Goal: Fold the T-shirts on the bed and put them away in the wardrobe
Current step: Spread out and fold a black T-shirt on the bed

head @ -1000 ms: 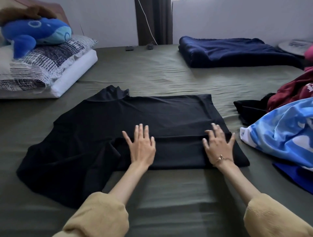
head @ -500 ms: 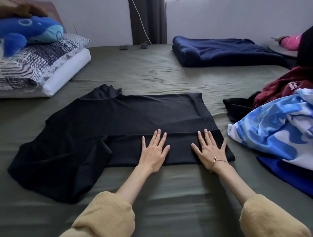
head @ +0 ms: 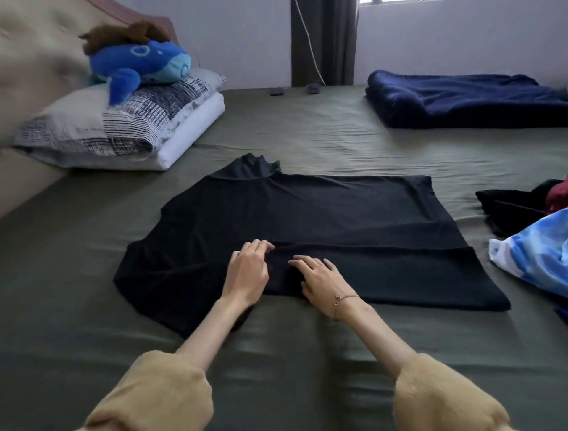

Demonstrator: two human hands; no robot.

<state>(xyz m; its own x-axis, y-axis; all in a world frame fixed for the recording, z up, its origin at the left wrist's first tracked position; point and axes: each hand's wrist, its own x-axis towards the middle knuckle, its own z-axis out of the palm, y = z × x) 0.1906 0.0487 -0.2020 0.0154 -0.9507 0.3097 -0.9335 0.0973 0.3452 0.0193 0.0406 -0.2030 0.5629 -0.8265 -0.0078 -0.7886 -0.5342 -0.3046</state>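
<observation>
One black T-shirt (head: 307,221) being pressed on the bed (head: 307,132), two hands, left hand (head: 246,273) fingers curled at its fold, right hand (head: 322,280) fingers spread flat.

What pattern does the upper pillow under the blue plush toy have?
The upper pillow has a black-and-white sketchy line pattern, seen in the head view.

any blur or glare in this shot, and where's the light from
Head view: daylight from the window at top right; no glare; the headboard at left is motion-smeared; the black T-shirt is dark, its folds hard to read; wide-angle bending at the edges.
</observation>
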